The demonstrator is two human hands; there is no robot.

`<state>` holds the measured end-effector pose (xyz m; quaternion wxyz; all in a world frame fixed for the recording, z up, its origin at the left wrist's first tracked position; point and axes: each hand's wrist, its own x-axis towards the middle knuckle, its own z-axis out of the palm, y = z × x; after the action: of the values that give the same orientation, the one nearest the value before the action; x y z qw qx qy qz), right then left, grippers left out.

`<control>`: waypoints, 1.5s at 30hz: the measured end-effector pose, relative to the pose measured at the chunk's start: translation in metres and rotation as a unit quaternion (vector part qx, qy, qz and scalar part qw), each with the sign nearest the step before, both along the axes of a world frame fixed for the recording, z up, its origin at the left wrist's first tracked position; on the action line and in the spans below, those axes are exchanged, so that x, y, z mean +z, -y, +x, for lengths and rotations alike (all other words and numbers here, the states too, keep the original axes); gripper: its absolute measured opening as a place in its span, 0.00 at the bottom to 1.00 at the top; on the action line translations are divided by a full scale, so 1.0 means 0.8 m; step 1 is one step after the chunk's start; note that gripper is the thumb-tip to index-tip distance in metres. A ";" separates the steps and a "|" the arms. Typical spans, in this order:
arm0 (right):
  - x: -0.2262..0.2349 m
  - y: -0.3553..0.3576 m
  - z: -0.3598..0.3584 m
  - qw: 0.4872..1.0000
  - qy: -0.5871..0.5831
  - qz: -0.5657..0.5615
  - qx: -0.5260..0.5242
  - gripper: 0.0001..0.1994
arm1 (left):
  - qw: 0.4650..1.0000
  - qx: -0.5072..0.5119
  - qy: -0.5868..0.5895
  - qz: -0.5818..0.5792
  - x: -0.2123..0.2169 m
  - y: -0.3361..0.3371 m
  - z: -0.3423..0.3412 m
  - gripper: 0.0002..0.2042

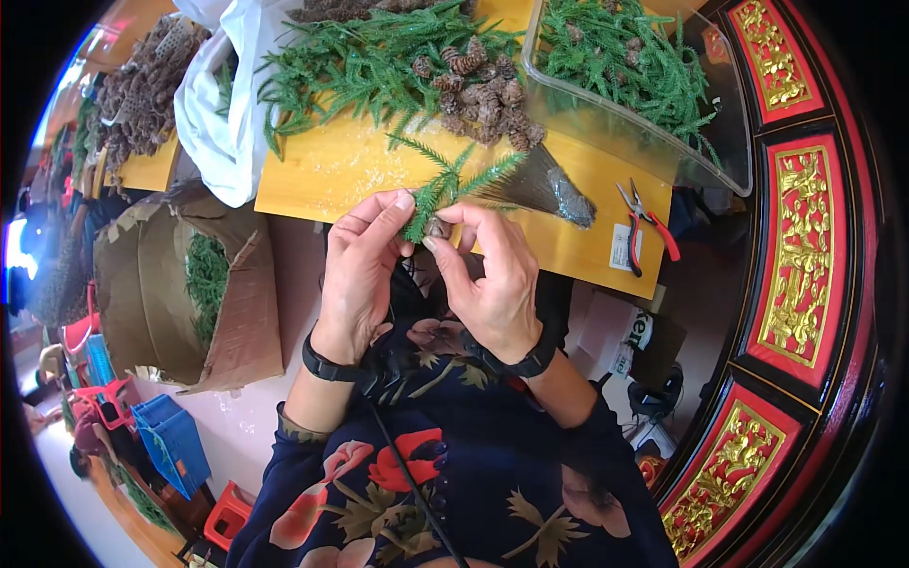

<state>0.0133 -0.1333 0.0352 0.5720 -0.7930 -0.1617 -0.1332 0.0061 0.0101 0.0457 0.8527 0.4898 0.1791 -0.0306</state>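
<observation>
Green sprig of artificial fir (445,189), pinched between both my hands just above the near edge of the tabletop (331,175). My left hand (358,275) has its grip closed on the sprig's lower stem, thumb and forefinger pressed to it from the left. My right hand (492,275) has its grip closed on the same stem from the right, with a small brown pine cone (437,227) held at the base of the sprig between the fingertips of both hands. Both wrists carry dark bands.

Yellow wooden tabletop, items on it:
- heap of loose green fir sprigs (360,66), far left of centre;
- pile of brown pine cones (483,90), touching that heap on its right;
- clear plastic tub (644,142) holding more green sprigs, far right;
- bundle of thin dark wires (544,185) in a fan, just beyond my right hand;
- red-handled pliers (644,227), right of the wires, near the tabletop's edge.

White plastic bag (213,104), at the tabletop's left end. Cardboard box (151,284) with green sprigs inside, on the floor to my left. Blue plastic crate (175,445), lower left, well apart from the box.
</observation>
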 end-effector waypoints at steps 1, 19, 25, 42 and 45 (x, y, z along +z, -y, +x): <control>0.002 0.002 0.002 0.999 0.035 -0.037 -0.002 0.14 | 1.000 -0.004 0.000 -0.001 0.000 0.000 0.000 0.07; 0.007 0.010 0.001 0.998 0.022 -0.053 -0.012 0.13 | 0.982 -0.004 0.053 0.179 0.011 0.010 -0.006 0.07; 0.011 0.007 0.000 0.987 0.111 -0.116 -0.032 0.12 | 0.988 0.015 0.050 0.147 0.010 0.019 -0.009 0.04; -0.002 0.003 -0.003 0.997 0.060 -0.038 -0.013 0.13 | 0.809 0.070 0.201 0.548 0.001 0.028 -0.009 0.05; -0.001 0.002 -0.005 0.999 0.041 -0.033 -0.008 0.12 | 0.853 0.066 0.183 0.484 -0.001 0.027 -0.007 0.04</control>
<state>0.0097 -0.1345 0.0343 0.5373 -0.8065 -0.1829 -0.1654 0.0003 -0.0112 0.0446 0.5256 0.8242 0.0439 0.2062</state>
